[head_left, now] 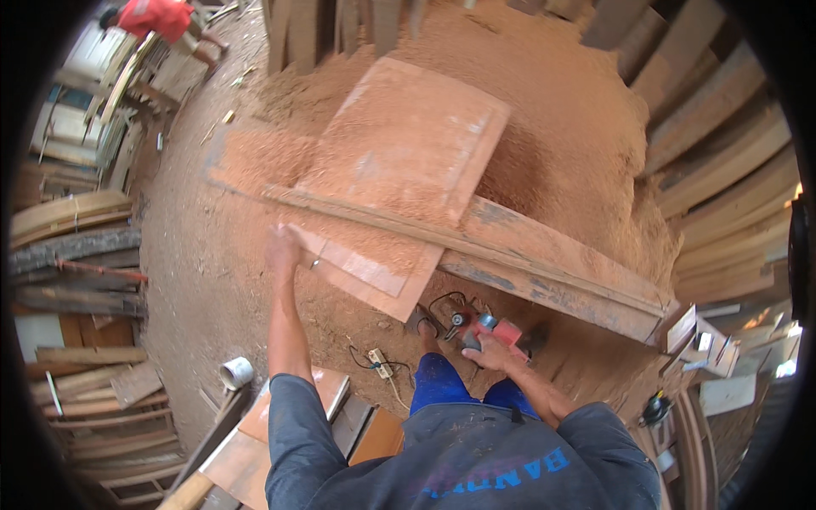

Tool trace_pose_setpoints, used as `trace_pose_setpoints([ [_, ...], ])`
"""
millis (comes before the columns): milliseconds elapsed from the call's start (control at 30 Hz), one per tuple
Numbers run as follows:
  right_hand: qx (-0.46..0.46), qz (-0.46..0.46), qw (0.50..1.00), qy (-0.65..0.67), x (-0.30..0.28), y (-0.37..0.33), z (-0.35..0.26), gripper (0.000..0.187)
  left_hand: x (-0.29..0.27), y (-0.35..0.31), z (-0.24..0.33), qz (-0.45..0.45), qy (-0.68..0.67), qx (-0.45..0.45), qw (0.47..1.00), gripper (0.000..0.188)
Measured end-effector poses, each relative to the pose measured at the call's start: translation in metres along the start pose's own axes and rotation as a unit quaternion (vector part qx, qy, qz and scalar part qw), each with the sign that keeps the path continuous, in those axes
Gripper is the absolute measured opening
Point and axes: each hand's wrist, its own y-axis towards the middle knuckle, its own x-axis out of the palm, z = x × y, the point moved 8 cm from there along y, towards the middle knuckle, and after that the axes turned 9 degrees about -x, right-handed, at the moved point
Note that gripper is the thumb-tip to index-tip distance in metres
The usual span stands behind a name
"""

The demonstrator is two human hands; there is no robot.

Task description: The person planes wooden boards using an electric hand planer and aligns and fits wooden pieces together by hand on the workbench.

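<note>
My right hand [489,350] is closed around a red power planer [508,333], held low in front of my legs. A flat wooden panel [399,140], strewn with shavings, lies across a long wooden beam [561,246]. One narrow wooden strip [365,212] runs over the panel and along the beam. My left hand [285,248] is at the panel's near left corner, smeared by motion. Its fingers are too blurred to show whether they touch the corner or grip anything.
A power strip [380,363] with cords lies on the ground by my feet. Nearby are a white cylindrical container [236,372] and stacked panels [246,433]. Planks [722,144] lean at the right; more timber [76,289] is piled at left. A person in red [157,19] bends at upper left.
</note>
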Motion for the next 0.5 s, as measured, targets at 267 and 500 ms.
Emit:
trace_pose_setpoints([
  [267,0.111,-0.007,0.994,0.011,-0.007,0.028,0.130,0.077,-0.010,-0.001,-0.008,0.040,-0.072,0.051,0.995,0.052],
  [500,0.091,0.039,0.993,-0.058,0.011,0.094,0.188,0.083,-0.007,0.012,-0.018,0.054,-0.125,0.120,0.983,0.054],
])
